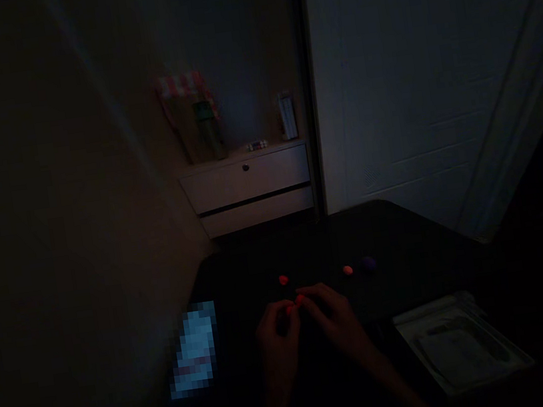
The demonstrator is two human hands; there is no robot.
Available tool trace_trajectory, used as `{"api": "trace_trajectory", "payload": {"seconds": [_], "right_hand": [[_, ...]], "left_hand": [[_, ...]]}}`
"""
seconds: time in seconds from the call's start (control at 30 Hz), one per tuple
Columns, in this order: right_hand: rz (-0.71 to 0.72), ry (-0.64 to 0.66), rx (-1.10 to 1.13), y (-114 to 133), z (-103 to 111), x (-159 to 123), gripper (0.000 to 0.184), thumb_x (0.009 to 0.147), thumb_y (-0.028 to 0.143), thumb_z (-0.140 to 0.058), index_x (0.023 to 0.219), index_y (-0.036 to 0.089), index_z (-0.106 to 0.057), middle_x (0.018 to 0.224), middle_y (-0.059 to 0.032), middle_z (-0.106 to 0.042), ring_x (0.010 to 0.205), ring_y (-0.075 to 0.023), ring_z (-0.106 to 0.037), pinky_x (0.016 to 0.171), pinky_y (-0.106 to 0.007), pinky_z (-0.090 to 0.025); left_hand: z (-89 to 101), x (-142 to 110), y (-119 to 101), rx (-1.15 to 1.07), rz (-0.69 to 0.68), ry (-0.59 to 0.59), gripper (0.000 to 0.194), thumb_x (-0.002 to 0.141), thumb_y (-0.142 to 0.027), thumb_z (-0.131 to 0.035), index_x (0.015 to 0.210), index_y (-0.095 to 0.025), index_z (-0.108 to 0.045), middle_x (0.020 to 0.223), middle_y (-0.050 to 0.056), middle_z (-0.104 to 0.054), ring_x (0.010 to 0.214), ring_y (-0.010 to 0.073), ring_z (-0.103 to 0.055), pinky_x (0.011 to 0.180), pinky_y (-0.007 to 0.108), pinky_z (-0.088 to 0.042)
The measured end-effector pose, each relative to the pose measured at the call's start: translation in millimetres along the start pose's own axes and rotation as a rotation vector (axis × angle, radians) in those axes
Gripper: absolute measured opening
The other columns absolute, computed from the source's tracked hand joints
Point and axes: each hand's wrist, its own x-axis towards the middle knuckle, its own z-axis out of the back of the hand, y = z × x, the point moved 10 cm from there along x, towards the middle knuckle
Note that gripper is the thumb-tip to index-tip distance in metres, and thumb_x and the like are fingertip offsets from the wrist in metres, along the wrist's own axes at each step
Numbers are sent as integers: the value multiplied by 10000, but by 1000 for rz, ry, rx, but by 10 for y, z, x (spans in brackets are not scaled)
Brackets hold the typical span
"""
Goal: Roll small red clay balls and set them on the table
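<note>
While left fingers and right fingers pinch red material, red lump beyond, orange lump near purple lump.

Red lump, small, bright | pinched in left hand | just beside second red lump, likewise small, bright | pinched in right hand | exact shapes and any join between them: too dark to tell

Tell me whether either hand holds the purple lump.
No, the purple lump lies on the dark table, apart from the left hand and the right hand.
</note>
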Motion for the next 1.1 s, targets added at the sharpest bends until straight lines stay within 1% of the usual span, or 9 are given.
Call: {"api": "trace_trajectory", "payload": {"seconds": [0.1, 0.23, 0.37, 0.53, 0.67, 0.77, 0.9, 1.1], "right_hand": [[7, 19, 0, 7, -21, -2, 186, 1020, 320, -613, 1126, 251, -749, 1084, -49, -754, 1028, -220, -714, 933, -330, -533], [20, 18, 5, 26, -16, 0, 200, 1029, 333, -600, 1131, 244, -747, 1088, -57, -760, 1028, -222, -718, 929, -328, -542], [19, 1, 1, 28, 0, -3, 204, 1023, 349, -612, 1138, 247, -746, 1094, -59, -763, 1030, -228, -719, 928, -335, -549], [24, -4, -7, 23, 1, -7, 205, 1022, 361, -613, 1141, 251, -739, 1102, -63, -759, 1032, -232, -717, 928, -347, -553], [18, -4, -7, 19, 1, -3, 194, 1018, 359, -623, 1124, 250, -743, 1096, -63, -759, 1033, -236, -717, 928, -349, -553], [8, 7, -3, 13, -5, -3, 190, 1019, 348, -624, 1123, 247, -747, 1108, -60, -760, 1049, -235, -717, 944, -348, -545], [11, 28, -5, 26, -16, -6, 205, 1026, 352, -610, 1130, 246, -750, 1111, -63, -767, 1048, -236, -723, 951, -350, -549], [16, -5, -4, 44, 6, -7, 217, 1015, 384, -621, 1114, 244, -754, 1096, -66, -775, 1028, -240, -732, 939, -352, -568]], "left_hand": [[-1, 0, -23, -15, -11, 1, 214, 910, -389, -648, 938, -202, -748, 918, 64, -776, 841, 218, -730, 762, 321, -579], [8, 1, 68, -76, 38, -25, 278, 896, -421, -693, 1048, -197, -756, 1018, 92, -802, 921, 240, -762, 828, 358, -617], [-9, -2, 166, -164, 113, -22, 325, 881, -457, -712, 1058, -186, -734, 1010, 104, -813, 940, 259, -785, 803, 364, -646], [-26, 1, 142, -190, 127, 0, 345, 867, -485, -713, 1039, -187, -731, 989, 109, -822, 902, 261, -798, 768, 363, -657], [-21, 3, 142, -165, 118, -6, 312, 840, -466, -740, 996, -195, -746, 954, 97, -824, 903, 267, -798, 773, 367, -659], [-14, 1, 148, -136, 104, -12, 284, 839, -442, -745, 987, -200, -755, 958, 89, -824, 915, 264, -795, 810, 374, -654], [-33, -1, 136, -97, 100, 11, 268, 874, -429, -707, 1019, -209, -757, 990, 86, -822, 940, 260, -792, 835, 376, -645], [-41, 0, 86, -51, 73, 23, 294, 895, -469, -658, 1002, -214, -757, 960, 83, -820, 893, 259, -789, 790, 364, -639]]}}
